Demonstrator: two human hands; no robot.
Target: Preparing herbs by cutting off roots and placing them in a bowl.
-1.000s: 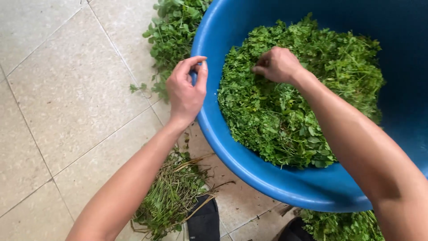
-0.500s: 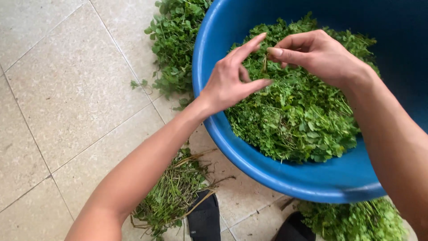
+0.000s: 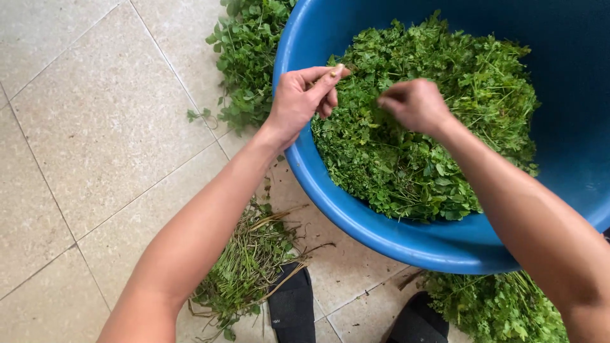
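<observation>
A big blue plastic tub (image 3: 356, 222) holds a heap of picked green leaves (image 3: 432, 127). My left hand (image 3: 302, 98) hovers over the tub's left rim, thumb and forefinger pinched on a small bit of stem. My right hand (image 3: 416, 105) is curled over the middle of the leaf heap, fingers closed among the leaves; what it grips is hidden.
A pile of leafy sprigs (image 3: 248, 57) lies on the tiled floor left of the tub. Stripped stems (image 3: 248, 267) are heaped near two black sandals (image 3: 292, 311). More greens (image 3: 495, 305) lie below the tub at the lower right.
My left hand has closed from spread fingers into a pinch at the tub's rim. My right hand has dropped from above the tub onto the leaf heap.
</observation>
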